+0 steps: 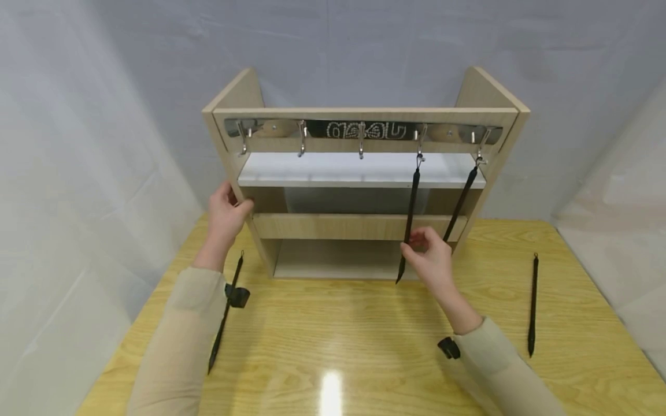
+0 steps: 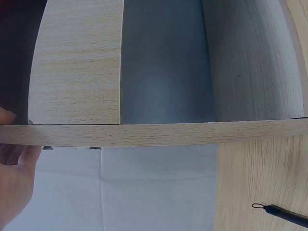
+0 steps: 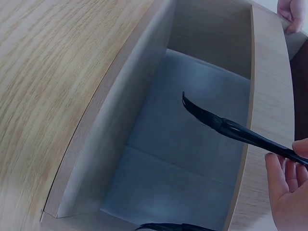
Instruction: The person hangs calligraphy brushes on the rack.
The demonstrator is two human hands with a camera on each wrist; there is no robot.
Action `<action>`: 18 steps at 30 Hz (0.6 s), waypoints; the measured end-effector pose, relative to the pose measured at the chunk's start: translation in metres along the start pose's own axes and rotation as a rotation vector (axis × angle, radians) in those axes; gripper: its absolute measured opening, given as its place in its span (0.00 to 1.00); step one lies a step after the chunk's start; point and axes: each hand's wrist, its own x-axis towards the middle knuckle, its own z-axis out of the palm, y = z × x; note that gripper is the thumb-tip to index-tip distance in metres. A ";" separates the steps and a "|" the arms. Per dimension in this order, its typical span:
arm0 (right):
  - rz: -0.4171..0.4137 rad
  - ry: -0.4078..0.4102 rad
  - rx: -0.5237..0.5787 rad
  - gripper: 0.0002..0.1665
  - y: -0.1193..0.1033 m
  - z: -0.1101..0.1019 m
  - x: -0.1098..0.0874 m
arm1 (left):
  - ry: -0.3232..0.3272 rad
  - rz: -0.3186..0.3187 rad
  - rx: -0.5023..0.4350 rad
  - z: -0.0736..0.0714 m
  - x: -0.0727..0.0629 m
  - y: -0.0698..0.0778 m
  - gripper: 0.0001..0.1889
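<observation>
A small wooden shelf unit (image 1: 333,227) carries a metal hook rail (image 1: 317,129) across its upper front. From the fourth hook hangs a black calligraphy brush (image 1: 411,202) by its loop, tip downward. My right hand (image 1: 432,260) pinches its lower handle between thumb and fingers; in the right wrist view the dark bristles (image 3: 199,111) curve to a point. A second black brush (image 1: 462,199) hangs tilted on the fifth hook, its lower end hidden behind the right hand. My left hand (image 1: 226,216) grips the edge of the unit's left side panel (image 2: 159,135).
One black brush (image 1: 225,323) lies on the wooden table (image 1: 312,335) at the left, partly covered by the left wrist's camera (image 1: 238,296). Another brush (image 1: 533,306) lies at the right. The three left hooks (image 1: 302,138) hold nothing. Pale sheeting hangs behind.
</observation>
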 end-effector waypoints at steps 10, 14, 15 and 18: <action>-0.029 0.014 0.012 0.12 0.027 0.003 0.008 | -0.004 0.016 -0.006 0.000 -0.002 0.002 0.27; -0.040 0.015 0.012 0.12 0.028 0.004 0.010 | -0.005 0.017 -0.010 0.000 -0.001 0.002 0.27; -0.040 0.013 0.014 0.12 0.028 0.005 0.011 | -0.004 0.018 -0.007 0.000 -0.001 0.002 0.27; -0.036 0.009 0.025 0.12 0.029 0.006 0.012 | -0.002 0.021 -0.003 0.000 -0.001 0.001 0.26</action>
